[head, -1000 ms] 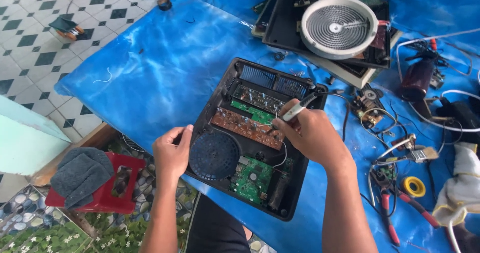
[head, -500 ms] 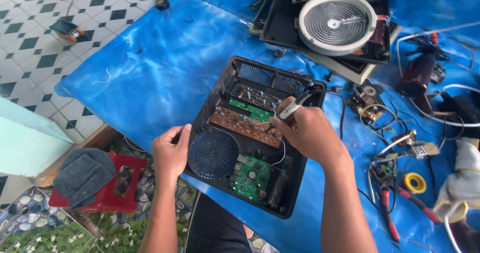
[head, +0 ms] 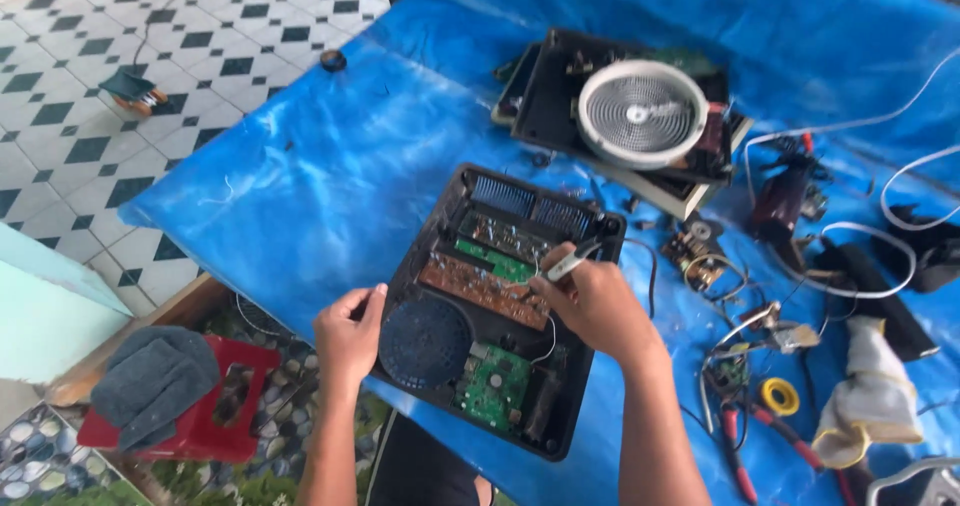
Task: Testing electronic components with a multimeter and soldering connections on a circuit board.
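Blue plastic sheeting (head: 330,176) covers the work surface, and on it lies an opened black plastic cooker housing (head: 445,224), its insides showing: a brown circuit board (head: 470,286) across the middle, a green circuit board (head: 493,386) at about five o'clock within the shell, and a round dark fan (head: 424,341) at about seven o'clock.

The right hand (head: 598,304) is closed around a slim white pen-shaped tool (head: 572,259), fingers curled tight on its shaft, with the tip pointing toward twelve o'clock over the upper part of the brown circuit board; whether the tip touches anything cannot be told. The left hand (head: 350,334) rests at the housing's nine o'clock edge, thumb and fingers partly curled against the rim just beside the fan, gripping nothing else.

At about one o'clock from the housing sits a second black cooker base (head: 545,116) carrying a round white coil disc (head: 642,114). Toward three o'clock lie tangled white cables (head: 880,236) and small loose parts. Near four o'clock are red-handled pliers (head: 740,456), a yellow tape roll (head: 780,396) and a crumpled pale cloth (head: 875,396). Off the sheeting at eight o'clock, a grey folded cloth (head: 150,381) lies on a red plastic stool (head: 215,421), and a black-and-white tiled floor (head: 120,26) spreads toward ten o'clock.
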